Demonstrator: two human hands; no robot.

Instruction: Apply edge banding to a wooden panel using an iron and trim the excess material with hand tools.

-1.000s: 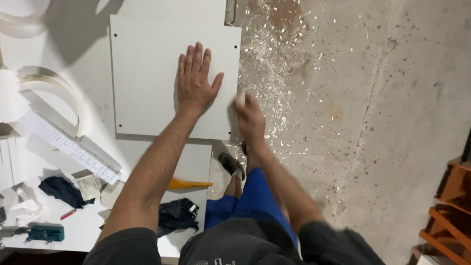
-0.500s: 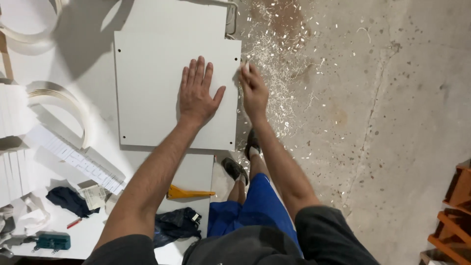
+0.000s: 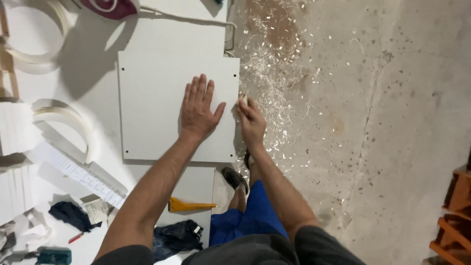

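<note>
A white rectangular panel (image 3: 152, 103) lies flat on the white worktable (image 3: 181, 34). My left hand (image 3: 198, 108) rests flat on the panel near its right side, fingers spread. My right hand (image 3: 251, 120) is closed on a small pale object (image 3: 244, 100) and presses it against the panel's right edge, just off the table side. What the small object is cannot be made out.
Coils of white edge strip (image 3: 73, 127) and a long ruler (image 3: 78, 174) lie at the left. A yellow scraper (image 3: 189, 205), dark cloths (image 3: 174, 235) and a clothes iron (image 3: 110, 7) are on the table. White shavings (image 3: 274, 64) litter the concrete floor. Orange wooden frames (image 3: 454, 216) stand at the right.
My right hand has slid forward along the panel's right edge. My left hand stays flat on the panel. The view has shifted so the iron shows at the top.
</note>
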